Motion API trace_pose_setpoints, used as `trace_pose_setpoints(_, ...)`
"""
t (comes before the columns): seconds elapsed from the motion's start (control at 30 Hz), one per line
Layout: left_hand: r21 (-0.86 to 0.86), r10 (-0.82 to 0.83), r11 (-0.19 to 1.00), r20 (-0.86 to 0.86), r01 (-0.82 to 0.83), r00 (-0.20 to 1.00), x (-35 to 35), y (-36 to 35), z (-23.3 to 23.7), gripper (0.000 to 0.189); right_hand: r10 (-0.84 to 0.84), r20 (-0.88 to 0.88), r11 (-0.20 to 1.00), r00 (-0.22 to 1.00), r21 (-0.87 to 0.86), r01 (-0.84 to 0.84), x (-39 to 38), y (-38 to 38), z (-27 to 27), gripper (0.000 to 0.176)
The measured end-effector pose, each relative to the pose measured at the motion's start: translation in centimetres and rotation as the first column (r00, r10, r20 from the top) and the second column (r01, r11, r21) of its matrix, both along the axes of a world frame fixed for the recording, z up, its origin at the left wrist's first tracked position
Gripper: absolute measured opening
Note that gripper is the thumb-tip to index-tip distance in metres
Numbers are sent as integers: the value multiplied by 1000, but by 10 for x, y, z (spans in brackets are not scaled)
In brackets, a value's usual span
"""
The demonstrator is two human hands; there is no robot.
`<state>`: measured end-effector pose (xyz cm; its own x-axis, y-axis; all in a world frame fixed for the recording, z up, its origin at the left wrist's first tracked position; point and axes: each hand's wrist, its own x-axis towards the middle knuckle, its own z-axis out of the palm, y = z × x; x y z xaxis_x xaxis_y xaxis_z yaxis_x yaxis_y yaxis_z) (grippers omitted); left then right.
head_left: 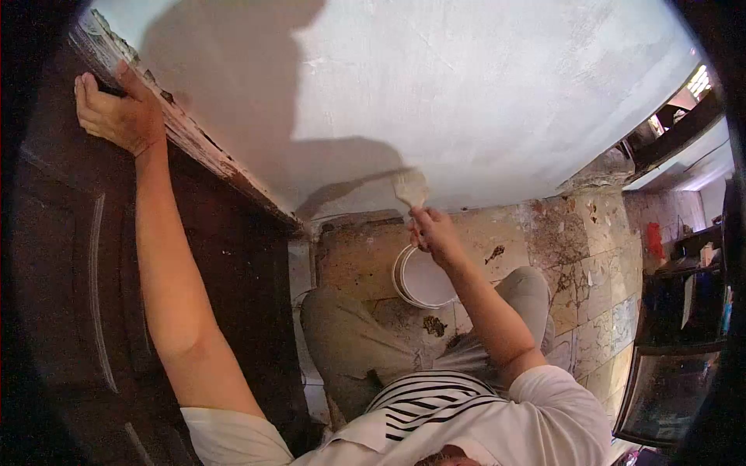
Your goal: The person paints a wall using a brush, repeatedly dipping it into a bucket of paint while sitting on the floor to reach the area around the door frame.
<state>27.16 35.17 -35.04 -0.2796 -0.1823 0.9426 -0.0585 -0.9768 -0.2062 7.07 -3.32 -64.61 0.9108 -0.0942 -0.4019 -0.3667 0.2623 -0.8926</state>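
My right hand (pixel 435 234) is closed around the handle of a paintbrush (pixel 410 188). Its wide pale bristles point up at the lower part of the white wall (pixel 482 101), touching it or very close. Just below that hand, a white bucket (pixel 426 279) of pale paint stands on the floor. Far to the upper left, my left hand (pixel 124 113) rests against the dark wooden door (pixel 62 194) beside its worn, paint-smeared frame (pixel 194 140). The thumb is spread from the slightly bent fingers, and no loose object shows in them.
Stained floor tiles (pixel 590 272) run along the wall's base, with dark debris (pixel 435 326) near the bucket. My bent knees (pixel 342 334) are on either side of the bucket. Dark furniture with a glass front (pixel 672 392) stands at the right. My shadow covers part of the wall.
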Motion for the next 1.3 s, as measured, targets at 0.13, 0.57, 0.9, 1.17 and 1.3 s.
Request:
trace_pose_setpoints(0.13,-13,-58,998,49,59,997,2,-3,3,63,24,-174,1000,985,-16,-27,35,-4,-112,30)
trace_pose_setpoints(0.57,-27,-87,996,-5,87,996,0,-5,0,70,-40,180,995,983,99,22,-5,-20,75,31)
trace_pose_setpoints(0.9,-49,-22,999,-44,20,999,-4,-5,0,70,-80,-270,995,959,37,93,36,-23,-101,26)
trace_pose_setpoints(1.17,-62,-71,996,-51,68,996,-5,-12,1,71,-63,125,997,990,43,58,9,-29,47,31)
trace_pose_setpoints(1.3,-40,-56,998,-8,55,998,-2,-6,2,68,-110,108,994,988,-9,111,-20,-33,58,30)
